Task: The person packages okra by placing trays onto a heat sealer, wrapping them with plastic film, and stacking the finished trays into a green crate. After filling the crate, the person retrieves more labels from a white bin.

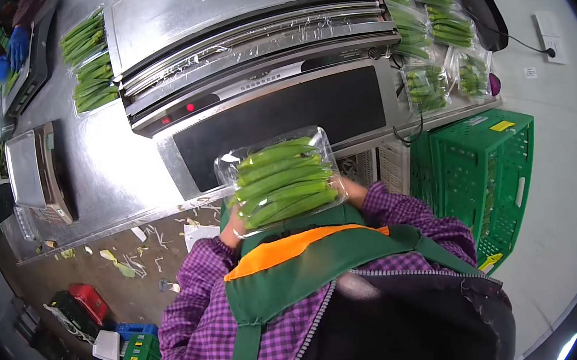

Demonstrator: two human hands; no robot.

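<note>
A clear plastic tray of okra (285,180) is held in front of my apron, its long green pods lying side by side under clear film. My left hand (234,223) grips the tray's left end, most of its fingers hidden beneath or behind it. At the opposite end my right hand (349,191) is closed on the tray's edge, fingers partly covered. Just beyond the tray stands a wrapping machine with a dark flat plate (282,120) and metal rollers (251,42); a red light glows on its front panel.
Packed okra trays lie right of the machine (452,26) and left of it (94,81). A scale (35,173) stands on the steel table (117,171). Green crates (487,171) are at right. Scraps litter the floor. At upper left, another person's blue-gloved hand (18,47) shows.
</note>
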